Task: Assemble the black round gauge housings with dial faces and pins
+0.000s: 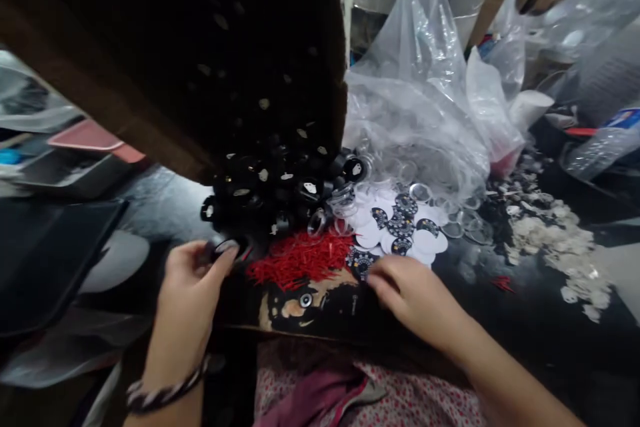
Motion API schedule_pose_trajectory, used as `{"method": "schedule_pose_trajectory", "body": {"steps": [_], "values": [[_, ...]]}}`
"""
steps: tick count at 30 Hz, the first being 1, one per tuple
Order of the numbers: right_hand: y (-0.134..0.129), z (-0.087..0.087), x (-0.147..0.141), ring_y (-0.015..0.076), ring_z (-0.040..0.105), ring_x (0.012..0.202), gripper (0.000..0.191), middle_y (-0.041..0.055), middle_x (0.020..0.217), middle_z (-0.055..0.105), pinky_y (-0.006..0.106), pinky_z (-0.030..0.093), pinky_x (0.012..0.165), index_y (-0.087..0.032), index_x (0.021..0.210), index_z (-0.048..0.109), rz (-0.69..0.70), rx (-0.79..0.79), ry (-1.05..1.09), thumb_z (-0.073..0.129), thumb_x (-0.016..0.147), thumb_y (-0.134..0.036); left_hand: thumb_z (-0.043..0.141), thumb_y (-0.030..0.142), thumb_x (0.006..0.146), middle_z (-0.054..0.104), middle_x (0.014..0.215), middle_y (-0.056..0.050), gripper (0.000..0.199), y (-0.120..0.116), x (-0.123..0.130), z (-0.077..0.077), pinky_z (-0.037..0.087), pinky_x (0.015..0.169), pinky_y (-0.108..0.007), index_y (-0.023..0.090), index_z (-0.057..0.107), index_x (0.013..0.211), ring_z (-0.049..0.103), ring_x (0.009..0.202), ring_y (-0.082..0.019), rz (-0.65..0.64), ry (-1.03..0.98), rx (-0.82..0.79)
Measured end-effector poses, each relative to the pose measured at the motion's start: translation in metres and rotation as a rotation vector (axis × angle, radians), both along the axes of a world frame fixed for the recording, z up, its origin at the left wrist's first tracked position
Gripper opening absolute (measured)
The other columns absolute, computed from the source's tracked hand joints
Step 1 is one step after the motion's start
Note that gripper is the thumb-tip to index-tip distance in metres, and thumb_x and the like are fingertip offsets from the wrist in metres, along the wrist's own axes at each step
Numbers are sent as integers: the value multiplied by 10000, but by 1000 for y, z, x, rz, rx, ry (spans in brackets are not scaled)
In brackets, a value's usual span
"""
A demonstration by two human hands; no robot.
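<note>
At the left, my left hand (193,277) is closed around a small round black casing (227,247), gripped between thumb and fingers. My right hand (415,290) is closed in a pinch at the edge of a black printed dial disc (363,262), in front of the pile. White and black paper discs (385,237) lie loosely heaped behind that hand. Between my hands spreads a pile of thin red pointers (300,260). Several more black round casings (283,190), some with pale pieces in them, crowd behind the pointers.
A large dark cardboard box (270,47) looms over the casings, its opening toward me. Clear rings (467,223) and a clear plastic bag (420,107) lie behind the discs. Small whitish parts (560,247) are scattered at right. Trays (85,153) stand at far left.
</note>
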State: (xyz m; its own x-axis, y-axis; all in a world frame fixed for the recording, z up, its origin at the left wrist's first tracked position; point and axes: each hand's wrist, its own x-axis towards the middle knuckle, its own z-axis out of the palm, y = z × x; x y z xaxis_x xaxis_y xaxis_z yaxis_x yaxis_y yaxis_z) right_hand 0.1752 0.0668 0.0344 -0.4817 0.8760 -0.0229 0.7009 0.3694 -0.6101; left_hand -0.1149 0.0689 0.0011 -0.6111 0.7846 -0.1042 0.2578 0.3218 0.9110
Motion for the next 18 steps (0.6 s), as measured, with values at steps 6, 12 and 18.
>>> {"method": "schedule_pose_trajectory", "body": {"steps": [6,12,18], "values": [[63,0,4,313,610,920,374,135,1090,571,403,490,800,-119,1202,622,-211,218,-315,797,914,-280,804,409,709,718,898,19,396,-59,69,8,575,657,-223,273,613,1029,670,692,-134,-46,-833,64],[71,-11,19,340,570,1032,495,150,1187,517,458,472,894,-158,1262,585,-229,215,-255,841,850,-256,833,343,689,727,1108,-30,528,-71,95,4,602,730,-217,301,646,1181,722,911,-185,-24,-1015,-65],[72,-27,23,282,589,923,282,93,1041,551,398,473,806,-149,1010,591,-295,160,-48,791,811,-139,681,425,848,724,1097,-47,278,-63,107,0,594,856,-298,238,672,1053,693,1010,-201,-155,-1120,27]]}}
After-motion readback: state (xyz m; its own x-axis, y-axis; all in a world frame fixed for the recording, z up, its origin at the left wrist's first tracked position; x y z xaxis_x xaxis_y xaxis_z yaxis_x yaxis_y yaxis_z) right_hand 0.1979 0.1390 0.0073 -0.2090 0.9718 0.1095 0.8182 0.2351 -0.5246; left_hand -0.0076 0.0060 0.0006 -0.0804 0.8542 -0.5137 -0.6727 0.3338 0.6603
